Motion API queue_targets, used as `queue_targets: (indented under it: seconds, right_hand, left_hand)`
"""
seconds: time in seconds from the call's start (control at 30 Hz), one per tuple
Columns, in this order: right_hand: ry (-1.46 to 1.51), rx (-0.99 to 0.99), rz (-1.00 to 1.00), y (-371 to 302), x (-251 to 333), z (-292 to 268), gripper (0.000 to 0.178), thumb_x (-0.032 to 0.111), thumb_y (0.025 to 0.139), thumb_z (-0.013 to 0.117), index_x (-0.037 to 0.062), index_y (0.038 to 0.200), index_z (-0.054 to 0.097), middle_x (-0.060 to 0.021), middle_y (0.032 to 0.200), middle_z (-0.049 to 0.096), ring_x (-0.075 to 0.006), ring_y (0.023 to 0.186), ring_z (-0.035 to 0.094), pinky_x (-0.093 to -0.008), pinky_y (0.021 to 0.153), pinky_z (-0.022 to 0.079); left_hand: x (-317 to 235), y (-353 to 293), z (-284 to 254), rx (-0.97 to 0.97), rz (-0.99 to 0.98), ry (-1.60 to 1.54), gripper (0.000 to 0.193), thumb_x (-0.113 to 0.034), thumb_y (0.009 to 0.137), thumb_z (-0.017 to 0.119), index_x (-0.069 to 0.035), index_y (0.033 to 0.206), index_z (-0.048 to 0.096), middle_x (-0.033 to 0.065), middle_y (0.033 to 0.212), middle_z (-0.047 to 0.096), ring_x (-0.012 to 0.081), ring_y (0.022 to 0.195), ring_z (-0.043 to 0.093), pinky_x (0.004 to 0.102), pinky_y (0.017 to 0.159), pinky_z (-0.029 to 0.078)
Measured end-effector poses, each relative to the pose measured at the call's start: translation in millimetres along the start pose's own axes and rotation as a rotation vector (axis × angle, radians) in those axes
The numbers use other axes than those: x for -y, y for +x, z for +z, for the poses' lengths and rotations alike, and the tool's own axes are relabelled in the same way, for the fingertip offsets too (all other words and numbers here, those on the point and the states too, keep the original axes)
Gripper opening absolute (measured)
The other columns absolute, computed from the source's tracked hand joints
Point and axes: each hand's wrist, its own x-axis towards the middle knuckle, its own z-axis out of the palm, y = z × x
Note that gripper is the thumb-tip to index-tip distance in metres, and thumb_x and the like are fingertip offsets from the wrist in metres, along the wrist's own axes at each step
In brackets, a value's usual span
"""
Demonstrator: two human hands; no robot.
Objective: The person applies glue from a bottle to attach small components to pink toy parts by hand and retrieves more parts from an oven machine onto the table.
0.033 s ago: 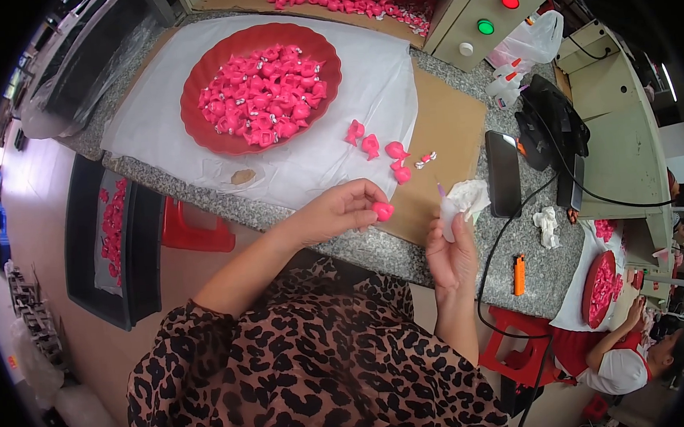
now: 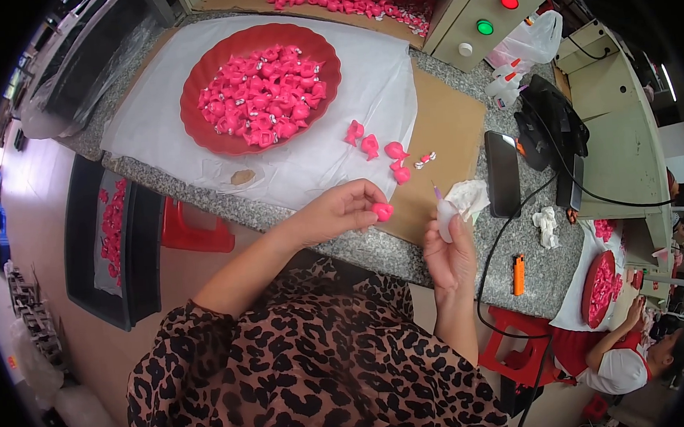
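Observation:
My left hand point(image 2: 340, 212) pinches a small pink plastic piece point(image 2: 383, 212) between thumb and fingertips over the table's front edge. In my right hand point(image 2: 452, 252) is a small translucent squeeze bottle point(image 2: 446, 221), its thin needle tip pointing up and slightly left. Bottle and pink piece are apart. Beyond my hands, several loose pink pieces point(image 2: 370, 147) lie on the white paper point(image 2: 293, 177), with a small white-and-pink part point(image 2: 425, 160) beside them on the cardboard point(image 2: 449, 113). A scalloped red bowl point(image 2: 196, 105) farther back holds a heap of similar pieces.
A crumpled tissue point(image 2: 469, 196), a black phone point(image 2: 503, 172) and an orange lighter point(image 2: 519, 275) lie to the right. A cable point(image 2: 508, 238) crosses the table edge. A machine panel point(image 2: 487, 17) with buttons stands behind. A co-worker point(image 2: 613, 361) sits far right.
The squeeze bottle in my right hand has tipped slightly, its needle moving a little up and to the left. My left hand stays in place with the pink piece.

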Motion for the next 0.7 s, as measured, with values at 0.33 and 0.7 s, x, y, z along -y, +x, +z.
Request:
queue_targets:
  seconds: [0.33,0.7]
  right_hand:
    - [-0.202,0.162,0.013,4,22,-11,0.032,0.011,0.075,0.059,-0.0002,0.102,0.046,-0.0086,0.083,0.055,-0.0164,0.067,0.055,-0.0267,0.059,0.046]
    - [-1.367,-0.075,-0.287,60,25,28,0.019,0.014,0.073,0.061,0.0021,0.087,0.06,-0.0084,0.074,0.061,-0.0178,0.065,0.059,-0.0277,0.057,0.044]
  left_hand:
    - [-5,1,11,-0.085,-0.108,-0.043,0.017,-0.004,0.08,0.055,-0.004,0.089,0.041,0.0033,0.082,0.049,0.009,0.068,0.05,0.0208,0.055,0.041]
    - [7,5,10,-0.11,-0.076,-0.332,0.011,-0.014,0.083,0.053,-0.005,0.085,0.048,0.0034,0.077,0.052,0.0092,0.068,0.051,0.0218,0.058,0.043]
